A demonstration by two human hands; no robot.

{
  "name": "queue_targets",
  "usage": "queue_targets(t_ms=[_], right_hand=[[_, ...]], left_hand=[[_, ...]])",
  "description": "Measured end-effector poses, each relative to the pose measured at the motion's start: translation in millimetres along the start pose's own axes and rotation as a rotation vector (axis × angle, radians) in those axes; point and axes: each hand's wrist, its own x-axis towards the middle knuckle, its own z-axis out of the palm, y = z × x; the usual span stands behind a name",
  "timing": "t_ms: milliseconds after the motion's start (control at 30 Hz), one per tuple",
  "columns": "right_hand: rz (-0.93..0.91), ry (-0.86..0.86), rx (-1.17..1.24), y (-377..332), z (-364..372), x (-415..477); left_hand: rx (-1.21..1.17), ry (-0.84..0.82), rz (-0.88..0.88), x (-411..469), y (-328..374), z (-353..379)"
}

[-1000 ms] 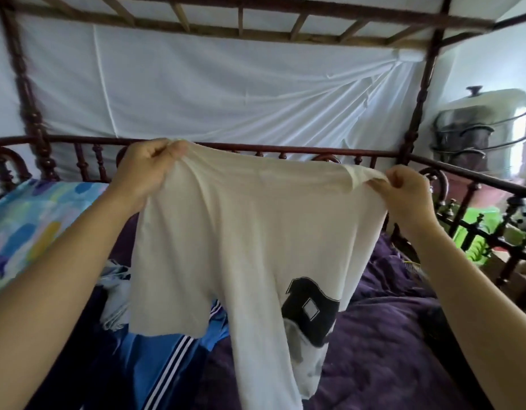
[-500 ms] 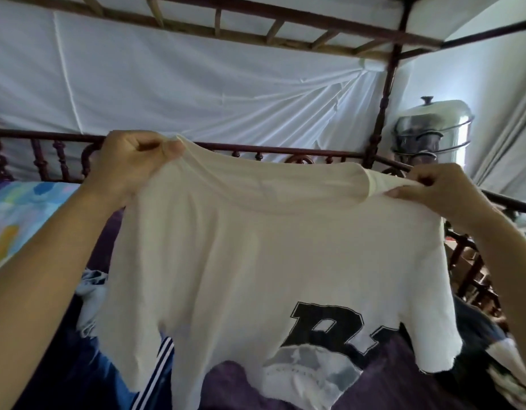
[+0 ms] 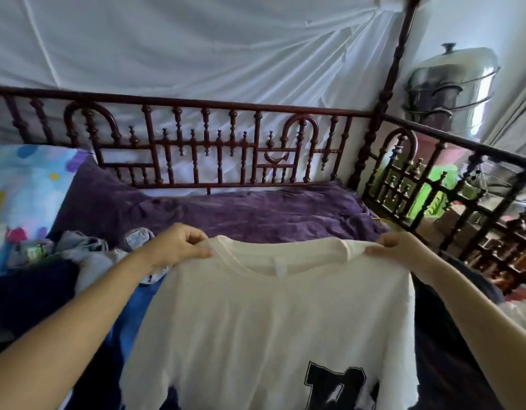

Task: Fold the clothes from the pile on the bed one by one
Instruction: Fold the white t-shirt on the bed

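Above the purple blanket on the bed, a cream T-shirt hangs spread wide, with black lettering low on its chest. The left grip pinches one shoulder just beside the collar, thumb and fingers curled round the cloth; the right grip pinches the other shoulder the same way. A pile of clothes lies on the bed to the left, partly under the left forearm. Behind runs a carved wooden rail, and a steel pot stands beyond the corner post

Carved wooden bed rail before white drapery.
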Motion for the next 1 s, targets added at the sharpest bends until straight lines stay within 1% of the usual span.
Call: queue_targets(t_ms=[67, 133, 233, 333, 433, 500, 567, 667, 767, 800, 867, 900, 933, 1000], right_hand=[[0.046, -0.075, -0.06, 36, 23, 13], [0.084, -0.154, -0.168, 70, 43, 27], [0.141, -0.281, -0.301, 116, 68, 51], [0.212, -0.451, -0.477, 153, 85, 76], [0.346, -0.521, -0.442, 180, 95, 102], [0.418, -0.54, -0.354, 189, 101, 122], [0.479, -0.514, -0.213, 189, 106, 150], [0.436, -0.38, -0.117, 175, 110, 204], [0.369, -0.168, -0.018, 148, 109, 261], [0.344, -0.081, -0.001, 140, 109, 279], [0.269, 0.078, -0.059, 124, 108, 309], [0.222, 0.118, -0.059, 118, 109, 322], [0.174, 0.117, -0.026, 115, 110, 333], [0.116, 0.025, 0.052, 119, 115, 340]], left_hand=[[0.027, 0.023, -0.117, 12, -35, 27], [0.078, 0.025, -0.195, 22, -64, 49], [0.182, -0.04, -0.289, 35, -93, 79], [0.222, -0.078, -0.414, 51, -119, 107], [0.241, -0.07, -0.517, 67, -143, 130], [0.284, -0.005, -0.569, 78, -151, 141], [0.344, 0.095, -0.587, 96, -152, 145], [0.305, 0.284, -0.571, 139, -142, 134], [0.171, 0.474, -0.511, 201, -121, 107], [0.168, 0.538, -0.472, 223, -113, 97], [0.247, 0.648, -0.393, 264, -98, 83], [0.236, 0.68, -0.365, 282, -94, 79], [0.182, 0.665, -0.359, 298, -95, 78], [0.088, 0.551, -0.402, 313, -112, 87]])
